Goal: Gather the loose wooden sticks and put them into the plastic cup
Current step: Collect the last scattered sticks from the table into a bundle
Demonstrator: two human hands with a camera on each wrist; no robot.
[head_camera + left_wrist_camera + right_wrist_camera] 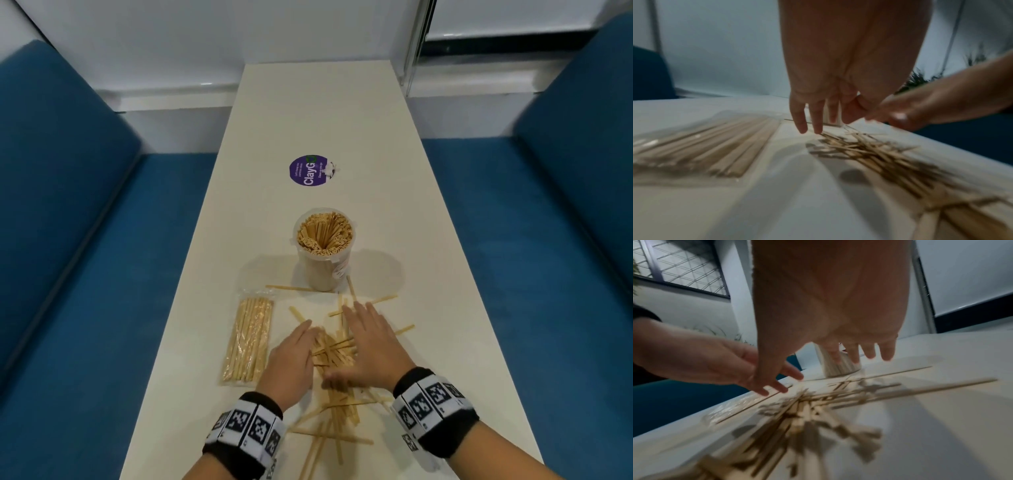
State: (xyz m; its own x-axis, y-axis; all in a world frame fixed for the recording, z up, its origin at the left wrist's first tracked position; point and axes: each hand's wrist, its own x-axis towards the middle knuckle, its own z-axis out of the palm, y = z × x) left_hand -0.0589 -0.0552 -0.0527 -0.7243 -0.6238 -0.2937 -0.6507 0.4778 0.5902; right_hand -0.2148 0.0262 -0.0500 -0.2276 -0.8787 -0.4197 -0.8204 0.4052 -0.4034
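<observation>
Your long white tabletop (342, 120) runs up the middle of the head view between blue seats. At its centre stands the clear round plastic cup (323, 270), upright and already packed with sticks on end. To the lower left of the cup lies a sealed clear packet of wooden sticks (247, 342); leave that alone. The loose thin wooden sticks (334, 349) lie criss-crossed low in the frame, from just below the cup down towards the near edge, a few strays well off to the sides.

You are in the gathering step. Your left hand (291, 363) and right hand (371, 342) flank the thick of the heap, palms down, fingers straight and spread, holding nothing. The wrist views are blurred, so whether the fingertips (802, 128) touch wood is hard to say.

Next, I judge, sweep both hands inward to bunch the sticks parallel, then close round the bundle. The cup looks nearly full, so feeding a bundle in will want care.
</observation>
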